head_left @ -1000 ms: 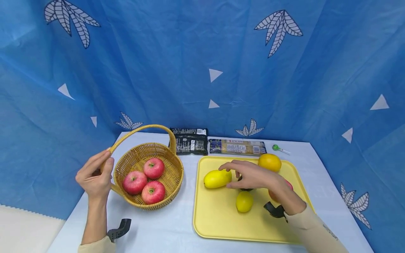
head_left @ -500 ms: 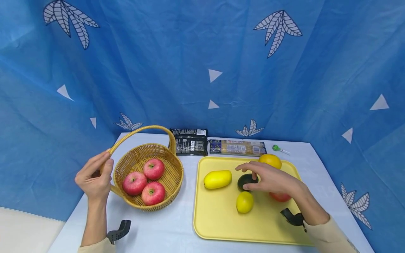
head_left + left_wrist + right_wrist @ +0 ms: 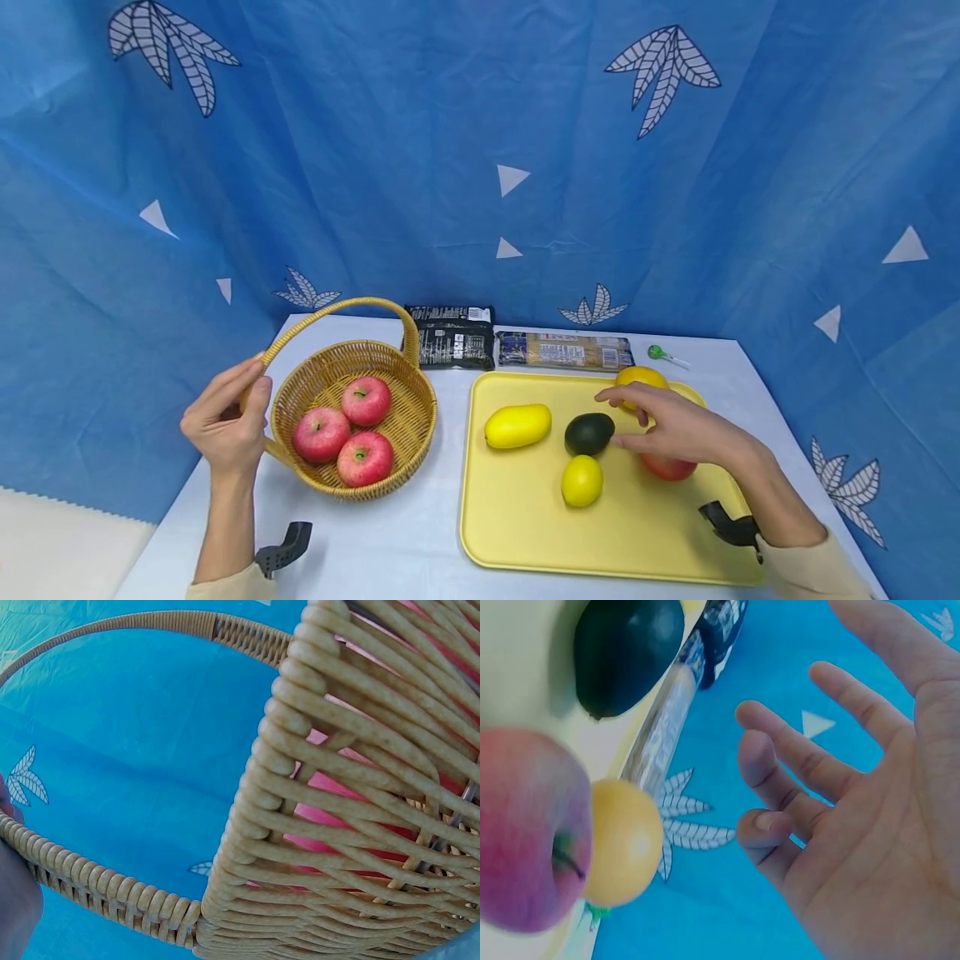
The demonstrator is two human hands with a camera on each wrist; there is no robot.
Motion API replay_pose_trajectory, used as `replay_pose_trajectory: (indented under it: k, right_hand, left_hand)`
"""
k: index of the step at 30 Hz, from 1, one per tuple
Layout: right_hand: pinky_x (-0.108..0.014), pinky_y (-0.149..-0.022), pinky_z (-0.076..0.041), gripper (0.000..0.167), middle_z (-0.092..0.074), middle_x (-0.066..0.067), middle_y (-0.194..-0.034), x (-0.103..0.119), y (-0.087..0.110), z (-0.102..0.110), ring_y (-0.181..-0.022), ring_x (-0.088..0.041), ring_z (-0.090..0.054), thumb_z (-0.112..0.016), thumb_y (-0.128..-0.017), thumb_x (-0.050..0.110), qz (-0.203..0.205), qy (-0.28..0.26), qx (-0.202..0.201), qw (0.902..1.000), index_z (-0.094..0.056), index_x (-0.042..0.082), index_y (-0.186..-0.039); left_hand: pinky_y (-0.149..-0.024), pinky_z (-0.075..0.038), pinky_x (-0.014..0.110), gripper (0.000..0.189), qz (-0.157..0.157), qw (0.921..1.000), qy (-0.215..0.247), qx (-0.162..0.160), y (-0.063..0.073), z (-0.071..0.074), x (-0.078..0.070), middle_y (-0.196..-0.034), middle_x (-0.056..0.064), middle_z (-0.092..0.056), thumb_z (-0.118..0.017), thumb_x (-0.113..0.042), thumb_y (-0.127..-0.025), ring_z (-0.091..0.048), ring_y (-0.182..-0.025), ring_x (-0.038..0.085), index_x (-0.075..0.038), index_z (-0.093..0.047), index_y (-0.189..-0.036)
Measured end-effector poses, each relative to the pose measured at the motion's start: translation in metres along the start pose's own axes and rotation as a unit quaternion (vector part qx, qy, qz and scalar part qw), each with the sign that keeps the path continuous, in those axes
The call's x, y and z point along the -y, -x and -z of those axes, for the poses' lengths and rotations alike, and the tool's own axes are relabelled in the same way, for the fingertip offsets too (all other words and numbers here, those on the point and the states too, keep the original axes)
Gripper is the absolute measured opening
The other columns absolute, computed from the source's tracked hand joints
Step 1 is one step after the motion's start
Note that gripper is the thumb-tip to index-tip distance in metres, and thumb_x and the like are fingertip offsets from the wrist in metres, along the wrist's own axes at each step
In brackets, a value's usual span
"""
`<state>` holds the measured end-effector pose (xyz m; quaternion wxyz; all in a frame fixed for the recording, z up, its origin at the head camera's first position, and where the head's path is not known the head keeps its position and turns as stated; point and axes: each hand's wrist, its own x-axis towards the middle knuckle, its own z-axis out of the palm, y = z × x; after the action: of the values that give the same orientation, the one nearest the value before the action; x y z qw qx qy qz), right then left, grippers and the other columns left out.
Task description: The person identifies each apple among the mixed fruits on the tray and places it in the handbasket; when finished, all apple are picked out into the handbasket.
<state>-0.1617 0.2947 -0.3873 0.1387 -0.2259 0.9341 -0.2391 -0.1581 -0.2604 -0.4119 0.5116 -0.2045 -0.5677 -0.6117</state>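
Note:
In the head view my left hand (image 3: 228,421) grips the handle (image 3: 341,305) of a wicker basket (image 3: 422,437), which stands on the table. Three red apples (image 3: 365,458) lie inside; the left wrist view shows pink through the weave (image 3: 360,825). My right hand (image 3: 678,423) hovers over the right part of a yellow tray (image 3: 540,533), fingers loosely bent and holding nothing. Partly hidden below it is a red apple (image 3: 669,469). Left of the fingertips lies a dark green avocado (image 3: 588,434), with a lemon (image 3: 582,481) just in front of it.
Also on the tray are an oblong yellow fruit (image 3: 517,426) and, at the back, an orange-yellow fruit (image 3: 637,379). Behind the tray lie a black packet (image 3: 453,343), a long clear packet (image 3: 564,351) and a green lollipop (image 3: 657,352). A blue curtain (image 3: 420,167) closes off the back.
My right hand has moved right across the tray, from beside the oblong yellow fruit, past the avocado, to over the apple. The left hand and basket have stayed put.

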Motion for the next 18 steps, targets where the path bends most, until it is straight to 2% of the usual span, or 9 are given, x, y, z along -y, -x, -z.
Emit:
replay_pose_trajectory:
  k: [4,9,15,18]
  right_hand:
    - [-0.035,-0.082,-0.057,0.063,-0.056,0.001,-0.136,-0.008,0.005,0.004,-0.110,-0.019,-0.057,-0.072,-0.086,0.056,-0.006,-0.009,-0.008,0.9999,-0.055,0.028,-0.140]
    - [-0.035,-0.080,-0.057,0.065,-0.057,-0.001,-0.135,-0.015,0.010,0.006,-0.105,-0.018,-0.058,-0.071,-0.085,0.058,-0.006,-0.003,-0.014,0.9999,-0.057,0.025,-0.139]
    - [-0.032,-0.076,-0.053,0.067,-0.058,-0.010,-0.136,-0.025,0.013,0.006,-0.096,-0.021,-0.057,-0.071,-0.086,0.058,-0.007,0.007,-0.018,0.9998,-0.060,0.017,-0.138]
    - [-0.032,-0.077,-0.053,0.067,-0.057,-0.009,-0.137,-0.031,0.015,0.005,-0.101,-0.022,-0.055,-0.071,-0.086,0.057,-0.012,0.008,-0.020,0.9997,-0.060,0.017,-0.138]
  left_hand:
    - [-0.051,-0.043,0.008,0.019,-0.001,1.0000,0.008,-0.002,0.000,-0.002,0.000,-0.103,0.024,-0.074,-0.065,0.020,-0.076,-0.062,-0.060,0.006,0.025,-0.067,-0.094]
    - [-0.050,-0.042,0.008,0.018,-0.006,0.9998,0.019,-0.010,-0.001,-0.006,-0.003,-0.101,0.025,-0.074,-0.065,0.020,-0.075,-0.061,-0.058,0.005,0.026,-0.067,-0.092]
    - [-0.048,-0.041,0.008,0.018,-0.013,0.9997,0.018,-0.012,-0.002,-0.007,-0.004,-0.099,0.025,-0.074,-0.066,0.020,-0.074,-0.058,-0.055,0.004,0.026,-0.067,-0.091]
    - [-0.048,-0.041,0.007,0.018,-0.013,0.9998,0.015,-0.008,-0.002,-0.007,-0.004,-0.099,0.025,-0.074,-0.066,0.020,-0.074,-0.058,-0.054,0.003,0.026,-0.067,-0.091]
